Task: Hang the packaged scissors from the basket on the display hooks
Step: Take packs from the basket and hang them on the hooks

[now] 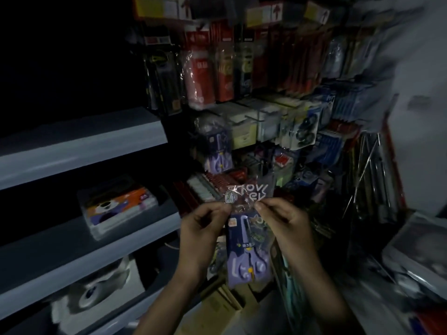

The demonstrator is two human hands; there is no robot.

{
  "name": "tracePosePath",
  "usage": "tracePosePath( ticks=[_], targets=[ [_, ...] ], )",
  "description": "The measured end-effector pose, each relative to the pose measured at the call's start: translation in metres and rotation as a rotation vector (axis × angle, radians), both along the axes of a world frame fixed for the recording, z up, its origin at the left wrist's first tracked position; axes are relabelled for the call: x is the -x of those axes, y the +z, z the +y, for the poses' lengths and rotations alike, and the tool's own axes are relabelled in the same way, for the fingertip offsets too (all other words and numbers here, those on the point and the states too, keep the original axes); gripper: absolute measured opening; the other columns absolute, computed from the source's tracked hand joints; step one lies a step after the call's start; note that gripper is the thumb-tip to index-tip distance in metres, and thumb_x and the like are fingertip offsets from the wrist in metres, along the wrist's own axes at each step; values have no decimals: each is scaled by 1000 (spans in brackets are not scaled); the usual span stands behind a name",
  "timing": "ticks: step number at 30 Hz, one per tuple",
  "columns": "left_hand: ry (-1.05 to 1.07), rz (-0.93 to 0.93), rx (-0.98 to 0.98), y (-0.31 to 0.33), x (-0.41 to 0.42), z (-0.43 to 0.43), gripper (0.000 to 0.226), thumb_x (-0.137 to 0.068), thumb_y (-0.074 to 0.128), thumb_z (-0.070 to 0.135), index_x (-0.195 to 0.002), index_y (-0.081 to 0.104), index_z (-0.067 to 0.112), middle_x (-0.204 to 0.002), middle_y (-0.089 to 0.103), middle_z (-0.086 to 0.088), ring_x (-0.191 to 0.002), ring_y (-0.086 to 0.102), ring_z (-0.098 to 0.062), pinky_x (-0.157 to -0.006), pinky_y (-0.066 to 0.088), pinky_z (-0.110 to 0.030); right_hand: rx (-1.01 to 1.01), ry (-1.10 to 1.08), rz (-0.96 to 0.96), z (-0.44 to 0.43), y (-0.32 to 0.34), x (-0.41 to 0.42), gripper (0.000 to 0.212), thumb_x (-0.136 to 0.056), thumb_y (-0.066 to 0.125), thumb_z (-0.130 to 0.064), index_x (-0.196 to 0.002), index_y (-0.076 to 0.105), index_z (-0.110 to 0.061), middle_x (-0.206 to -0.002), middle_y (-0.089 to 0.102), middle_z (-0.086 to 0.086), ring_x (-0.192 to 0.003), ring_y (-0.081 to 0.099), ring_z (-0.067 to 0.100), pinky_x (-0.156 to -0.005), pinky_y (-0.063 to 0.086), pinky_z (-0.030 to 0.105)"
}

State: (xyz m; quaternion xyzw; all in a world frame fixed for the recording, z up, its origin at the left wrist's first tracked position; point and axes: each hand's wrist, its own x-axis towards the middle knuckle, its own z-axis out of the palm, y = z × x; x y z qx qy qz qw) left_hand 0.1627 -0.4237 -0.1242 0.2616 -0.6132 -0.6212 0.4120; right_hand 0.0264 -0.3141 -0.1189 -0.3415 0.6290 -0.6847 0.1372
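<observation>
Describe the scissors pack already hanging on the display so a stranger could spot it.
Start at the wall of hanging goods right of the grey shelves. Under the red packets, at the wall's left edge, hangs a purple scissors pack. It alone matches the purple pack held up in front.

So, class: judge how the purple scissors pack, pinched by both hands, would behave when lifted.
Probably light: the scissors pack hangs from fingertip pinches of the left hand and right hand. Its crinkled clear top looks floppy, perhaps slippery.
</observation>
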Motion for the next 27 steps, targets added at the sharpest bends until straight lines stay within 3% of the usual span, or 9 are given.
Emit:
tracePosePath(
  ticks=[4, 10, 13, 16, 20, 22, 27],
  targets=[
    [43, 10, -5, 7, 46, -34, 10, -94, 72, 14, -96, 82, 12, -90, 81, -2, -84, 78, -17, -69, 59, -23, -38, 19, 2, -35, 10, 49, 6, -94, 72, -17, -95, 77, -16, -92, 78, -5, -91, 73, 8, -75, 54, 15],
    [113, 71, -43, 7, 93, -65, 18, -82, 75, 28, -92, 82, 15, -90, 81, -4, -87, 78, -21, -77, 64, -33, -51, 72, -112, -77, 14, 103, 11, -89, 75, -20, -97, 78, -14, -92, 79, -1, -89, 74, 9, -73, 55, 16],
    [145, 43, -22, 8, 105, -74, 18, -82, 75, 29, -92, 81, 16, -89, 81, -4, -87, 78, -21, -77, 65, -35, -47, 107, -133, -91, 12, 119, 10, -89, 75, -20, -96, 78, -13, -81, 77, -3, -76, 71, 4, -66, 51, 14],
    [166, 29, 11, 15, 113, -79, 12, -85, 75, 24, -94, 79, 16, -86, 79, -5, -86, 78, -23, -77, 63, -34, -24, 112, -165, -102, 9, 130, 14, -86, 75, -26, -94, 78, -14, -88, 79, 4, -85, 74, 13, -72, 56, 22],
    [271, -87, 198, 24, 122, -86, 8, -95, 74, 17, -103, 74, 19, -85, 74, 0, -79, 72, -17, -73, 57, -26, -42, 128, -187, -113, 2, 151, 16, -86, 75, -29, -95, 79, -17, -91, 79, 2, -90, 74, 15, -74, 56, 24],
    [349, -150, 253, 31, 126, -87, 13, -96, 74, 20, -109, 72, 23, -91, 74, 5, -85, 73, -12, -76, 56, -23, -39, 151, -181, -117, -1, 163, 11, -88, 75, -28, -94, 79, -20, -90, 79, -1, -89, 74, 12, -73, 55, 21],
    [411, -251, 235, 48, 142, -88, 21, -95, 76, 32, -114, 72, 24, -96, 75, 5, -89, 73, -10, -76, 58, -26, -51, 203, -156, -131, -7, 182, 4, -92, 74, -26, -94, 78, -24, -86, 77, -8, -84, 71, 4, -71, 53, 16]
  ],
)
